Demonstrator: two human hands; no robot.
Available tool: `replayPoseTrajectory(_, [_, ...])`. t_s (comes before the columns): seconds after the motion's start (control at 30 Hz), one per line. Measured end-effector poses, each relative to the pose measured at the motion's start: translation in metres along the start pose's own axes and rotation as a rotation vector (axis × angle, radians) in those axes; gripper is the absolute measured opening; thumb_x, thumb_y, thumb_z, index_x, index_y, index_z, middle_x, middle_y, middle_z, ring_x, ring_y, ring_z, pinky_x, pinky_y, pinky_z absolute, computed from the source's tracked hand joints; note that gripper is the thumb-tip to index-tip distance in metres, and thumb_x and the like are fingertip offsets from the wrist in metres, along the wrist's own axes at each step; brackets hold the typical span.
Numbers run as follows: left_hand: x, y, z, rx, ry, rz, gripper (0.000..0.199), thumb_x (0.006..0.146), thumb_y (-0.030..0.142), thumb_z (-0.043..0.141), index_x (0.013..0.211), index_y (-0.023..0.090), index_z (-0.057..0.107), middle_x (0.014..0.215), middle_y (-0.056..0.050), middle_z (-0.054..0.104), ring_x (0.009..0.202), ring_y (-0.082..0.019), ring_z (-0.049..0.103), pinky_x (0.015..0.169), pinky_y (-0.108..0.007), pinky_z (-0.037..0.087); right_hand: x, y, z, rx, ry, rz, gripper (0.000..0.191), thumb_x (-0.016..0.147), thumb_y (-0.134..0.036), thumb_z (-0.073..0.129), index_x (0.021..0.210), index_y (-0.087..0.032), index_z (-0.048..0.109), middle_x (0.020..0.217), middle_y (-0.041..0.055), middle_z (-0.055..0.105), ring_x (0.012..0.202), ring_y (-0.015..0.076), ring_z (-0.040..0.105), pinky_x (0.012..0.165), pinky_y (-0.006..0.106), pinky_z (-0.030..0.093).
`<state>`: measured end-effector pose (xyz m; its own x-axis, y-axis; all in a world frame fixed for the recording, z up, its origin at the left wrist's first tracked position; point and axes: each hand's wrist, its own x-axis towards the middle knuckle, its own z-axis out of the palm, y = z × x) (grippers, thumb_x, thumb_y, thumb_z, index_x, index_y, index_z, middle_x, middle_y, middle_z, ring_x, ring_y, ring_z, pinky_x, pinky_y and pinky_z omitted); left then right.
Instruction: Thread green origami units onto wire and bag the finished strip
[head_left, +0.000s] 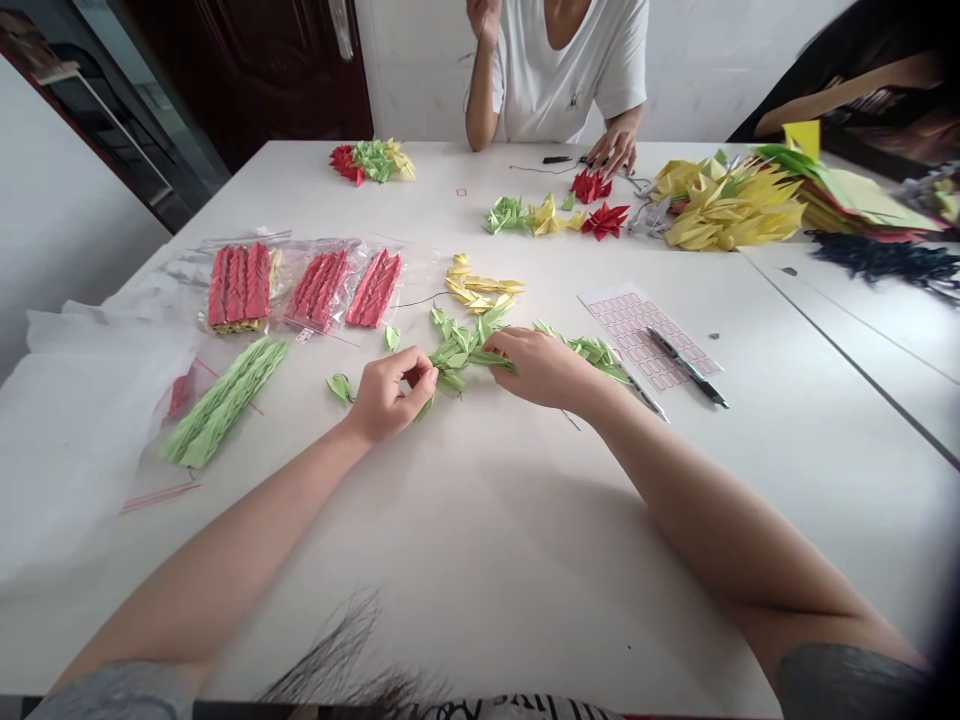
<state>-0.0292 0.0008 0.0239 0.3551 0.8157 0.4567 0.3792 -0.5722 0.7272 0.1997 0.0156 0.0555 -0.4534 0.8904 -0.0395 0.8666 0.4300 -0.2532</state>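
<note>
A string of green folded-paper pieces [457,345] lies across the table between my two hands. My left hand [394,392] pinches its left end, thumb against forefinger. Over the right part of the string, my right hand [536,365] is bent with its fingers closed on the green paper; its fingertips are partly hidden. More green pieces [592,352] extend past my right wrist. Two loose green pieces, one a small leaf shape [340,387], rest left of my left hand. Just beyond the string lies a curved chain of yellow folded paper [484,290].
Bagged red folded strips [240,287] and a green folded bundle [225,402] lie at left. A label sheet [637,320] with a pen [686,367] is at right. Across the table sits a person [570,70] near red paper flowers [604,220] and a yellow pile [735,210].
</note>
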Motion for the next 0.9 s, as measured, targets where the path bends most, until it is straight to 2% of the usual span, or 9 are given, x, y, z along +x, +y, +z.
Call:
replayPoseTrajectory(0.1, [0.001,-0.002,0.0,0.086,0.102,0.016,0.024,0.089,0.028,0.051,0.067,0.021,0.048,0.065,0.0,0.054,0.058,-0.013,0.052,0.059,-0.027,0.047,-0.004,0.005,-0.015,0.069,0.036,0.0,0.023,0.091,-0.018,0.047,0.106,-0.014,0.064,0.102,0.0101,0.069,0.098,0.025,0.064,0.08,0.031,0.043])
replayPoseTrajectory(0.2, [0.002,-0.004,-0.001,0.148,0.191,0.031,0.022,0.09,0.03,0.051,0.07,0.02,0.052,0.094,-0.008,0.063,0.069,-0.014,0.059,0.064,-0.029,0.051,-0.009,0.012,-0.031,0.103,0.097,0.008,0.023,0.093,-0.023,0.046,0.102,-0.015,0.067,0.096,0.0086,0.07,0.09,0.0225,0.064,0.078,0.03,0.043])
replayPoseTrajectory(0.27, [0.003,-0.006,-0.002,0.133,0.181,0.036,0.022,0.091,0.032,0.051,0.072,0.019,0.053,0.109,-0.011,0.064,0.077,-0.015,0.063,0.064,-0.029,0.052,-0.013,0.016,-0.04,0.107,0.144,0.028,0.024,0.092,-0.025,0.047,0.1,-0.016,0.067,0.096,0.0077,0.071,0.087,0.0218,0.064,0.077,0.031,0.044])
replayPoseTrajectory(0.4, [0.002,-0.007,-0.001,0.042,0.112,0.041,0.025,0.093,0.033,0.051,0.072,0.02,0.05,0.104,-0.011,0.069,0.093,-0.019,0.068,0.063,-0.028,0.052,-0.02,0.018,-0.053,0.14,0.206,0.073,0.024,0.091,-0.029,0.049,0.099,-0.018,0.068,0.094,0.0073,0.072,0.084,0.022,0.065,0.075,0.032,0.046])
replayPoseTrajectory(0.5, [0.0,-0.006,0.001,-0.053,0.069,0.004,0.025,0.095,0.033,0.05,0.074,0.02,0.048,0.092,-0.008,0.071,0.075,-0.016,0.07,0.055,-0.026,0.048,-0.023,0.015,-0.057,0.174,0.231,0.082,0.022,0.091,-0.029,0.051,0.099,-0.018,0.069,0.094,0.0076,0.073,0.086,0.023,0.066,0.076,0.033,0.047])
replayPoseTrajectory(0.57, [-0.001,-0.006,0.003,-0.106,0.048,-0.007,0.024,0.096,0.033,0.05,0.076,0.02,0.048,0.089,-0.008,0.071,0.073,-0.016,0.07,0.055,-0.025,0.049,-0.024,0.013,-0.058,0.174,0.233,0.084,0.022,0.091,-0.029,0.052,0.099,-0.018,0.068,0.095,0.0077,0.073,0.087,0.0232,0.067,0.076,0.033,0.047])
replayPoseTrajectory(0.7, [-0.002,-0.004,0.003,-0.146,0.04,0.022,0.022,0.097,0.033,0.05,0.079,0.019,0.05,0.11,-0.013,0.071,0.096,-0.02,0.07,0.072,-0.029,0.057,-0.025,0.012,-0.059,0.12,0.179,0.059,0.021,0.09,-0.031,0.052,0.097,-0.019,0.069,0.093,0.0067,0.073,0.086,0.0224,0.067,0.075,0.033,0.048])
replayPoseTrajectory(0.77, [-0.001,-0.003,0.003,-0.136,0.036,0.013,0.023,0.096,0.035,0.05,0.079,0.019,0.051,0.117,-0.015,0.069,0.096,-0.02,0.07,0.074,-0.03,0.058,-0.026,0.012,-0.06,0.087,0.136,0.04,0.02,0.09,-0.031,0.052,0.095,-0.02,0.069,0.093,0.0062,0.073,0.086,0.0224,0.067,0.074,0.032,0.048])
replayPoseTrajectory(0.9, [-0.001,-0.003,0.003,-0.132,0.038,-0.013,0.026,0.095,0.039,0.05,0.079,0.019,0.05,0.117,-0.015,0.07,0.093,-0.019,0.07,0.078,-0.032,0.058,-0.028,0.01,-0.063,0.047,0.094,0.027,0.019,0.089,-0.028,0.052,0.096,-0.021,0.068,0.094,0.0056,0.072,0.085,0.0213,0.066,0.071,0.03,0.047])
